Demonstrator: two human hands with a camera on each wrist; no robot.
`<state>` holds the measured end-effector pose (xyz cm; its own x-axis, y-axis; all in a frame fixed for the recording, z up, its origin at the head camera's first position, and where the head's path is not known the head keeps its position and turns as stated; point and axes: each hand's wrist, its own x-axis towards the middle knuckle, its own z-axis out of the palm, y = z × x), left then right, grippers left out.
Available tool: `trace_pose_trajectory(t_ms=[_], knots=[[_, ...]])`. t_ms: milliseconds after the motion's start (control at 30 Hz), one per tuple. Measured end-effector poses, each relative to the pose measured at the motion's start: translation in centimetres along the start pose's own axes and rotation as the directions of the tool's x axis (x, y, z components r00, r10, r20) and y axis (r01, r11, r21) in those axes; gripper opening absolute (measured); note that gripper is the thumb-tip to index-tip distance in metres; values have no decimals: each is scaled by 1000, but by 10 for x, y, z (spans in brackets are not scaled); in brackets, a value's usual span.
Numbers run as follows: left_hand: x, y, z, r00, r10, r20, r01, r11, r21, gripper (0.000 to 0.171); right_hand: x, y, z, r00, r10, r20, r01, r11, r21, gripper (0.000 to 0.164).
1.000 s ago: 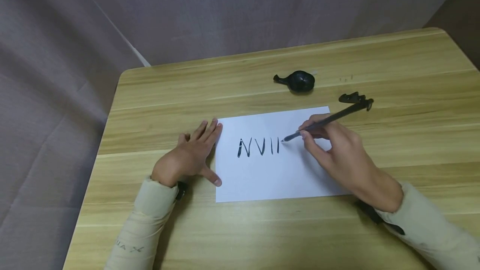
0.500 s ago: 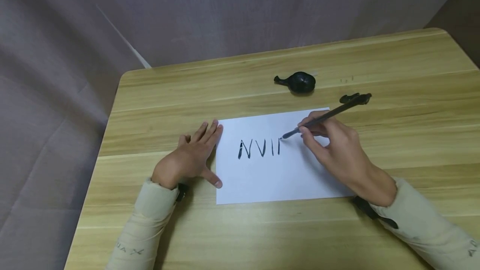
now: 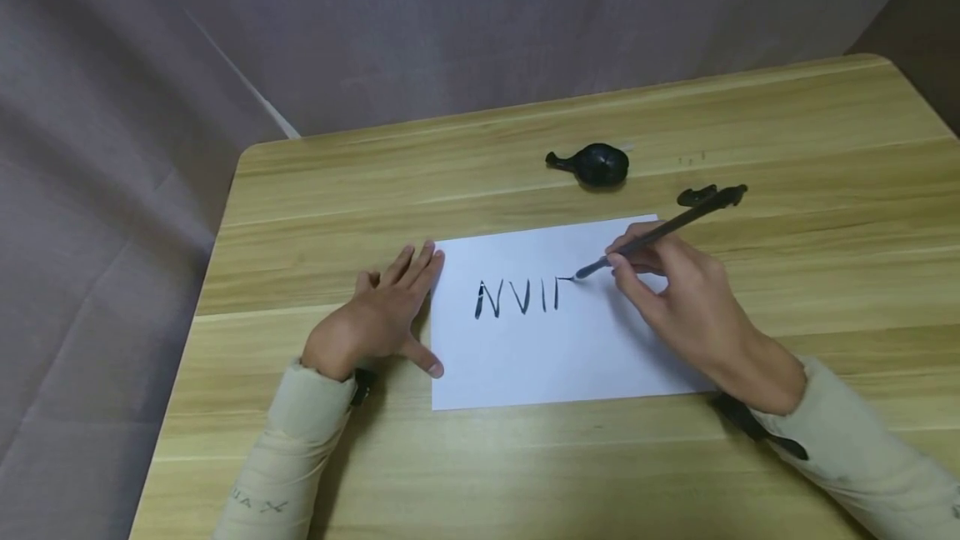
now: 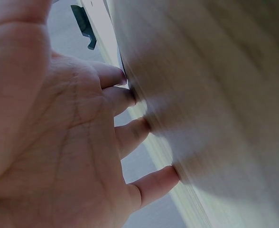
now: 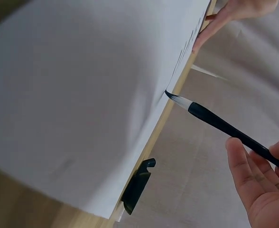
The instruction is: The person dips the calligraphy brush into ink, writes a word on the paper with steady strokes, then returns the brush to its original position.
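A white sheet of paper (image 3: 498, 373) lies on the wooden table, bearing several black ink strokes (image 3: 523, 297) in a row. My right hand (image 3: 693, 319) pinches a dark-handled calligraphy brush (image 3: 654, 233) between thumb and fingers, the handle slanting up to the right. In the right wrist view, the inked tip of the brush (image 5: 180, 100) bends against the paper. A short horizontal stroke runs from the top of the rightmost upright to this tip. My left hand (image 3: 375, 322) rests with fingers spread over the sheet's left edge, fingertips and thumb at the paper.
Beyond the sheet lies a glossy black gourd-shaped object (image 3: 600, 165). A small black bumpy piece (image 3: 694, 196) lies to its right, partly behind the brush handle. Grey cloth (image 3: 450, 32) hangs behind the table's (image 3: 337, 190) far edge.
The brush tip has moved slightly left to the top of the last upright, then right, leaving a short horizontal stroke. The left hand stays at the sheet's edge.
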<state>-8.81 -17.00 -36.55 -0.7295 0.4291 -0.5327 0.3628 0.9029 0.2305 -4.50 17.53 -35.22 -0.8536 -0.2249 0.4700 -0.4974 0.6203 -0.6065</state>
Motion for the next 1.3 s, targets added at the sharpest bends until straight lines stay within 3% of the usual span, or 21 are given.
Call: trace_pose_trajectory(t_ms=[333, 733, 1300], knots=[[-1, 0, 0, 1000, -8, 7, 8, 1000, -4, 158, -6, -2, -6, 1000, 3, 4, -3, 1000, -23, 28], [1, -1, 0, 1000, 3, 1, -3, 1000, 12, 158, -14, -11, -9, 999, -48, 16, 49, 998, -30, 34], [0, 0, 0, 1000, 6, -7, -6, 1000, 3, 158, -12, -24, 3, 997, -54, 58, 53, 998, 18, 34]])
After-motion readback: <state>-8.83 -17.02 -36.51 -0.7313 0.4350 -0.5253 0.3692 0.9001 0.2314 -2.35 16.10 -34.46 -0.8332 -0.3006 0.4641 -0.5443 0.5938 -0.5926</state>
